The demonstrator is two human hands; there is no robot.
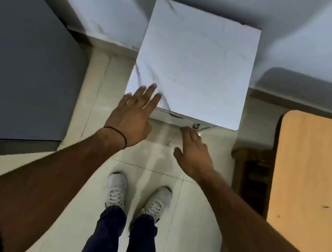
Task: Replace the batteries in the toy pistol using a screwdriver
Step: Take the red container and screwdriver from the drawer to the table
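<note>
A person stands on a pale tiled floor (150, 160), looking straight down at a small white bench (195, 68) with a marble-patterned top, its far edge set against a light wall. The left hand (133, 110) is spread open, palm down and fingers splayed, with the fingertips (151, 89) over the near-left corner of the bench top; it grips nothing, and a thin dark band (118, 134) circles the wrist. The right hand (195, 151) is also open and empty, held lower, just below the bench's near edge, its fingertips close to a small dark fitting (195, 126) on the front face (too blurred to tell what it is, or whether the fingers touch it). Both forearms are bare, with dark short sleeves at the bottom corners of the view. Below the hands, two white sneakers (137, 196) stand side by side on the tiles beneath dark blue trousers (122, 240). A large grey surface (19, 69) fills the left side, and a light wooden tabletop (315, 181) with a rounded corner lies at the right, well apart from the bench. The toy pistol, the batteries and the screwdriver do not show anywhere in view; the bench top is bare.
</note>
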